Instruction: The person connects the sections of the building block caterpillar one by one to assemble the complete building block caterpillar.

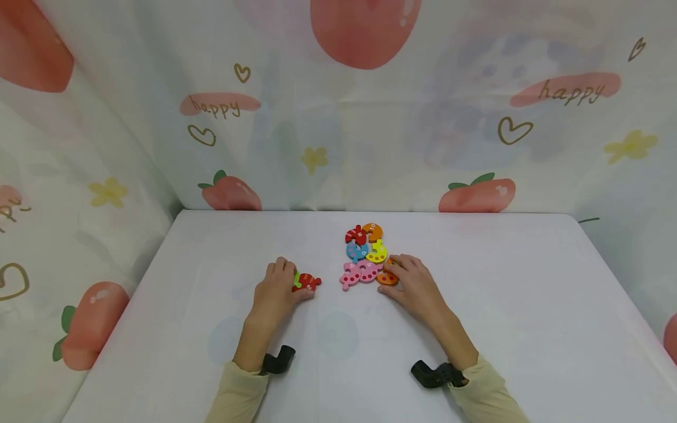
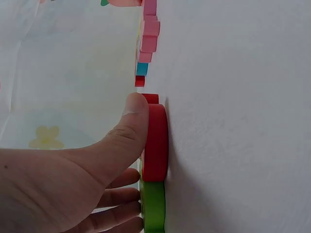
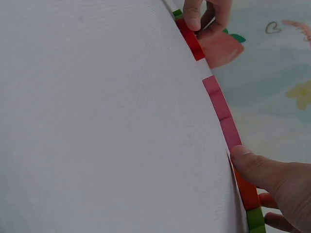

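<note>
My left hand grips two flat toy pieces lying on the table, a red one with stripes and a green one beside it. In the left wrist view, the thumb is on the red piece and the fingertips are against the green. My right hand holds an orange dotted piece between thumb and fingers, partly covering it. A green piece shows beyond the orange in the right wrist view. Pink dotted pieces adjoin the orange one.
Above the pink pieces sit a blue piece, a yellow piece, a red striped piece and another orange piece, fitted close together. A white cloth covers the table. Behind it hangs a printed curtain.
</note>
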The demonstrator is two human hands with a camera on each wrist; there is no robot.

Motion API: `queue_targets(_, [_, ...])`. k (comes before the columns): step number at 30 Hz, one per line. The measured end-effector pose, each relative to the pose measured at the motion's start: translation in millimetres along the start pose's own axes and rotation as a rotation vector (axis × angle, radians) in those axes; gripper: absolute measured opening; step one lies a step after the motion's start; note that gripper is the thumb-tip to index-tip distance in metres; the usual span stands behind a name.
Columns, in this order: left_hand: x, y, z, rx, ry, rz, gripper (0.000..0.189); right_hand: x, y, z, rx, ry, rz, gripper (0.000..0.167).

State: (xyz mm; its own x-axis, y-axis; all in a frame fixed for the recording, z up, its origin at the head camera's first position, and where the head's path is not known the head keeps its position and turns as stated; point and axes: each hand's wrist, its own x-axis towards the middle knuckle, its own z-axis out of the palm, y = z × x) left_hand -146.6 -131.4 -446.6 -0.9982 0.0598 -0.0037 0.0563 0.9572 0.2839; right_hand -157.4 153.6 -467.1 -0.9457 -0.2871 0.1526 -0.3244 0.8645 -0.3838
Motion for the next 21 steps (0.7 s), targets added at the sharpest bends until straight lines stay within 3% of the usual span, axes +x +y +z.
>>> queue_targets(12, [5.0,-13.8,-3.3,-0.180,-0.037,0.041,0.051,-0.1,-1.5,-0.9,-0.003,-0.008,0.009,0.051])
queue_targets(21, [4.8,-18.2,-2.8,-0.203,-0.033,0.070,0.050,0.9,-0.2,-0.4,0.004,0.010,-0.001,0.048])
